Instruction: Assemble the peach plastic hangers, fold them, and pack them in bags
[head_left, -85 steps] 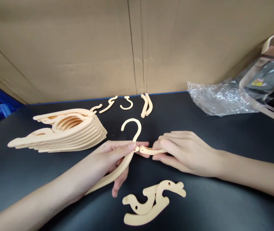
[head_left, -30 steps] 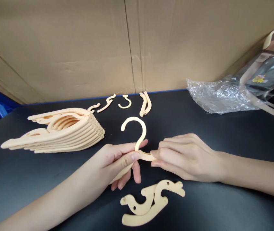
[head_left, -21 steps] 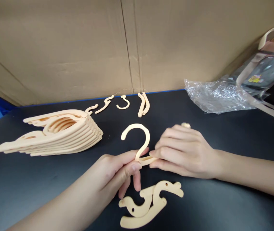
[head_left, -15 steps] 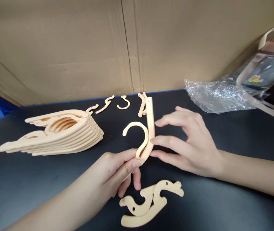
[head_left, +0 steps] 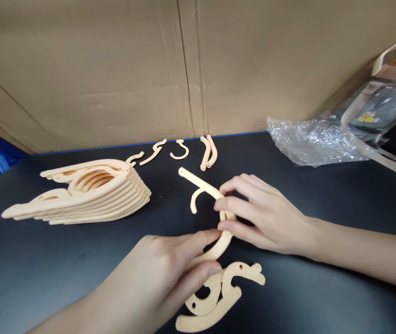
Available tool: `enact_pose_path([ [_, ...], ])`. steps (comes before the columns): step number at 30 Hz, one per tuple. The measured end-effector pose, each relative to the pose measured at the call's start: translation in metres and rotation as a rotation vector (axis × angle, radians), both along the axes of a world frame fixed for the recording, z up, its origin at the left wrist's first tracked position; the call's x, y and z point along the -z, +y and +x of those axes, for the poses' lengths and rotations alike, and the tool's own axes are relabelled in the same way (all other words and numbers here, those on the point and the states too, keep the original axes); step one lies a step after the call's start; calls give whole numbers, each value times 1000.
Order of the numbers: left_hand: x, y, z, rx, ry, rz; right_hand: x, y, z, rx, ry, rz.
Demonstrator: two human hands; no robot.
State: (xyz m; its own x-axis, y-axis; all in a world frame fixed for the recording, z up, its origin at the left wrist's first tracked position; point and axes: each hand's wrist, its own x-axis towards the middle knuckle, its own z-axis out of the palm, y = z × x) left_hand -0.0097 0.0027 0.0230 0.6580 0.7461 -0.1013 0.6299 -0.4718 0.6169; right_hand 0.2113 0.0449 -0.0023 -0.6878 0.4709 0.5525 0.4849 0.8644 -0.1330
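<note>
Between my two hands is a cream plastic folding hanger, with a hook and straight and curved arms. My left hand grips the lower curved arm between thumb and fingers. My right hand is closed around the joint, its fingertips covering where the parts meet. One arm points up and left, and the hook's end curves down beneath it. Just below my hands, loose curved hanger pieces with small holes lie on the black table; my left hand partly hides them.
At the left lies a stack of cream hangers. Toward the back are a loose hook, two curved arms and small curved pieces. Crumpled clear plastic and a transparent bag sit at the right, before a cardboard wall.
The hanger's upright arm has swung to the left across the hook. My left hand has moved along to the lower arm, and my right fingers have closed around the joint.
</note>
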Motion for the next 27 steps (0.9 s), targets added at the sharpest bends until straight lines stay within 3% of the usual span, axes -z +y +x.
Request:
enact_pose_path([
  [3, 7, 0, -4, 89, -12, 230, 2, 5, 2, 88, 61, -144],
  [8, 20, 10, -13, 81, -11, 512, 4, 11, 2, 207, 83, -301],
  [15, 24, 17, -15, 110, 53, 655, 4, 12, 4, 288, 8, -337],
  [22, 27, 19, -16, 103, 51, 640, 7, 16, 5, 294, -13, -297],
  [27, 17, 8, -11, 129, 100, 877, 6, 15, 6, 277, 20, -289],
])
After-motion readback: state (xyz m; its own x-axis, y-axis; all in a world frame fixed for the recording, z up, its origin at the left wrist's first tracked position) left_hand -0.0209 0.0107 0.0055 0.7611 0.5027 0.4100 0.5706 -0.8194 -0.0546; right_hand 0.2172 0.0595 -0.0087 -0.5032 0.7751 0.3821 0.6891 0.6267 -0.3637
